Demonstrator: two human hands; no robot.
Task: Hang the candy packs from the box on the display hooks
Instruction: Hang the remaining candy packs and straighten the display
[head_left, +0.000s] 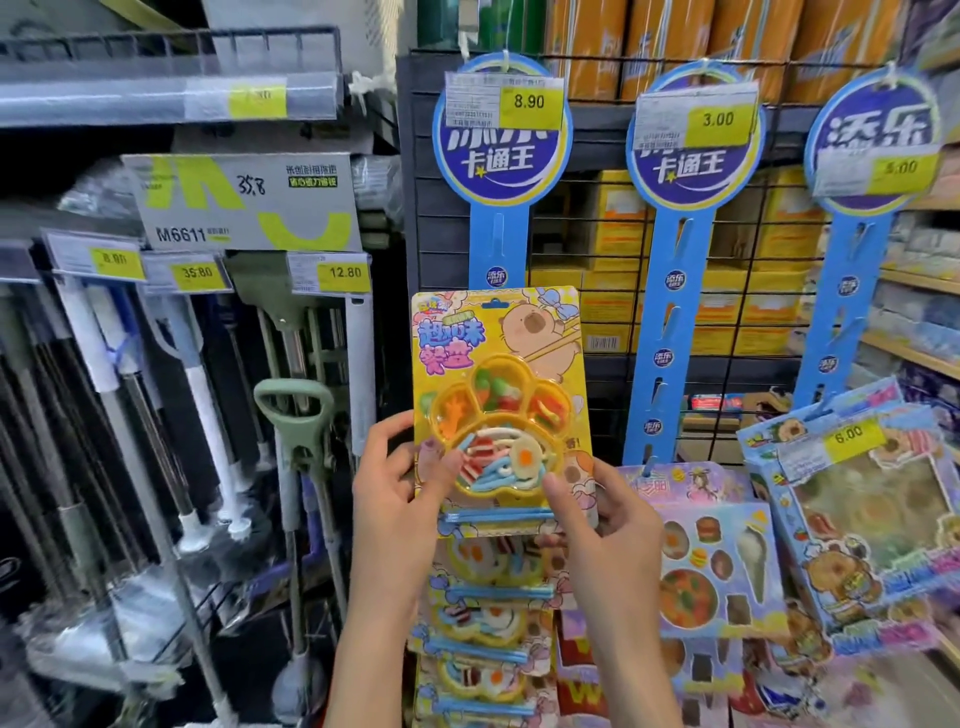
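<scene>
Now you pinch the pack (501, 410) upright by its lower corners, left hand (400, 483) and right hand (597, 514); its hang hole sits above both, just below the strip (496, 249).

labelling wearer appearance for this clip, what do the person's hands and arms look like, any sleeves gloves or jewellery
Both forearms are bare up to the bottom edge of the picture: no sleeves, gloves, watch or bracelet show. The left hand has a dark, reddish-painted thumbnail. The right hand shows no rings; whether its thumbnail is painted I cannot tell.
</scene>
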